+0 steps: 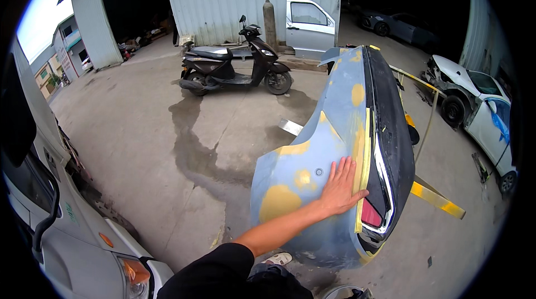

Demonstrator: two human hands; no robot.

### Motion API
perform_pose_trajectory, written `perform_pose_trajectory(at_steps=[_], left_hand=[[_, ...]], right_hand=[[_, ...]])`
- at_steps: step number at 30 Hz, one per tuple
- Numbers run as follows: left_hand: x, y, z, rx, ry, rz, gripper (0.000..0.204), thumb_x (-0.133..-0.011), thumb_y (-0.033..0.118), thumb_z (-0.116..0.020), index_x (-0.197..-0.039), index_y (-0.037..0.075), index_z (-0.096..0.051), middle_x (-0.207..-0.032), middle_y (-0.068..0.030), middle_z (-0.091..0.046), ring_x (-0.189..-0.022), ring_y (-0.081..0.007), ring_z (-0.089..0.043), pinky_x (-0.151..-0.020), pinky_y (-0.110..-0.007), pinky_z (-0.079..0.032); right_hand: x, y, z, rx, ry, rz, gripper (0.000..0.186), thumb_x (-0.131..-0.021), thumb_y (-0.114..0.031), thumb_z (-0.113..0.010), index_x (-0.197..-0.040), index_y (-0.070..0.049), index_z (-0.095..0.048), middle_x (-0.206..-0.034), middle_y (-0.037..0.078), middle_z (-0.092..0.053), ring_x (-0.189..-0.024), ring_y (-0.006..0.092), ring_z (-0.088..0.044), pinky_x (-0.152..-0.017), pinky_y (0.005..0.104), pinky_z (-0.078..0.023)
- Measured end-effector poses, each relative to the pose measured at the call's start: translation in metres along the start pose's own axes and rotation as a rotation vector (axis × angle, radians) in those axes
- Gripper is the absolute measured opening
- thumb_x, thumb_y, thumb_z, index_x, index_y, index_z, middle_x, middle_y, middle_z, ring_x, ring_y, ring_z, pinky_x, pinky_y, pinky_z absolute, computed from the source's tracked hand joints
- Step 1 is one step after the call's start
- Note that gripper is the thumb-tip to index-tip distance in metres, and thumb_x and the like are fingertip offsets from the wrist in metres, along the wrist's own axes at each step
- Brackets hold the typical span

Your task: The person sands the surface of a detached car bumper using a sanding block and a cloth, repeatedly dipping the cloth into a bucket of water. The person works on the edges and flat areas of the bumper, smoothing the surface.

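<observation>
My left hand (339, 190) lies flat on a car bumper (329, 148), palm down, fingers stretched toward the far end, thumb out to the right. It holds nothing. The bumper's outer face is blue-grey, with tan filler patches (282, 204) and a small round fitting (319, 172) just left of my fingers. Yellow masking tape (365, 168) runs along the border with its black section (393, 115); my thumb reaches over this tape. Beside the thumb, a red reflector (371, 213) sits within bright trim. My right hand is out of sight.
Yellow stand bars (438, 199) stick out beneath the bumper. A bucket (343, 292) is by my feet. A light-coloured vehicle (84, 249) stands close on the left. Farther off are a scooter (237, 67), a gas cylinder (269, 22), a loose car door (310, 28) and a partly stripped white car (474, 98).
</observation>
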State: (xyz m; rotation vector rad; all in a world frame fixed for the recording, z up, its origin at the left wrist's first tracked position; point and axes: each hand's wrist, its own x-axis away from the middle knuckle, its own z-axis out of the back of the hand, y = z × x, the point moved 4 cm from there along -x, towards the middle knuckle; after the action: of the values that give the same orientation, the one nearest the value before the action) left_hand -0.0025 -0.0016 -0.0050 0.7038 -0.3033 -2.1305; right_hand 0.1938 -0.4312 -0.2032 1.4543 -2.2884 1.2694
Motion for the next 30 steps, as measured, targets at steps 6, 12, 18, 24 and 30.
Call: perform_pose_trajectory(at_steps=[6,12,18,24,30], left_hand=[[0.023,0.003,-0.008,-0.002,-0.021,-0.061,0.102,-0.096,0.066,-0.045,-0.153,-0.014,-0.016,-0.162,-0.0327,-0.013,-0.153,-0.0444,-0.007,-0.123,-0.057,-0.002],[0.051,0.004,-0.011,0.024,-0.035,-0.098,0.104,-0.095,0.067,-0.046,-0.152,-0.015,-0.016,-0.162,-0.0329,-0.013,-0.152,-0.0462,-0.007,-0.122,-0.059,-0.002],[0.116,0.033,-0.017,0.227,-0.124,-0.338,0.097,-0.096,0.061,-0.051,-0.151,-0.014,-0.022,-0.159,-0.0335,-0.021,-0.150,-0.0499,-0.015,-0.120,-0.062,-0.009],[0.223,0.086,-0.088,0.687,-0.729,-0.425,0.090,-0.099,0.055,-0.053,-0.154,-0.008,-0.021,-0.159,-0.0299,-0.025,-0.150,-0.0417,-0.023,-0.122,-0.049,-0.019],[0.269,0.127,-0.157,1.056,-1.579,0.376,0.081,-0.101,0.060,-0.046,-0.157,0.005,-0.025,-0.151,-0.0163,-0.043,-0.139,-0.0301,-0.042,-0.112,-0.046,-0.039]], right_hand=[[-0.002,0.009,-0.021,0.023,0.119,0.013,0.046,-0.086,-0.029,-0.051,-0.116,0.001,-0.065,-0.107,0.017,-0.071,-0.097,0.0319,-0.067,-0.090,0.0429,-0.054],[0.001,0.020,-0.025,-0.123,0.248,0.052,0.039,-0.090,-0.029,-0.051,-0.114,-0.001,-0.065,-0.105,0.014,-0.072,-0.096,0.0305,-0.068,-0.090,0.0435,-0.054],[0.029,0.042,-0.033,-0.180,0.287,0.118,0.039,-0.093,-0.029,-0.048,-0.116,-0.001,-0.063,-0.106,0.014,-0.072,-0.096,0.0311,-0.068,-0.090,0.0440,-0.054],[0.057,0.063,-0.041,-0.228,0.333,0.232,0.041,-0.094,-0.026,-0.049,-0.124,-0.001,-0.060,-0.116,0.013,-0.070,-0.105,0.0303,-0.067,-0.096,0.0458,-0.053],[0.092,0.058,-0.049,-0.293,0.317,0.304,0.038,-0.093,-0.017,-0.057,-0.129,-0.003,-0.058,-0.119,0.010,-0.068,-0.109,0.0258,-0.066,-0.099,0.0433,-0.050]])
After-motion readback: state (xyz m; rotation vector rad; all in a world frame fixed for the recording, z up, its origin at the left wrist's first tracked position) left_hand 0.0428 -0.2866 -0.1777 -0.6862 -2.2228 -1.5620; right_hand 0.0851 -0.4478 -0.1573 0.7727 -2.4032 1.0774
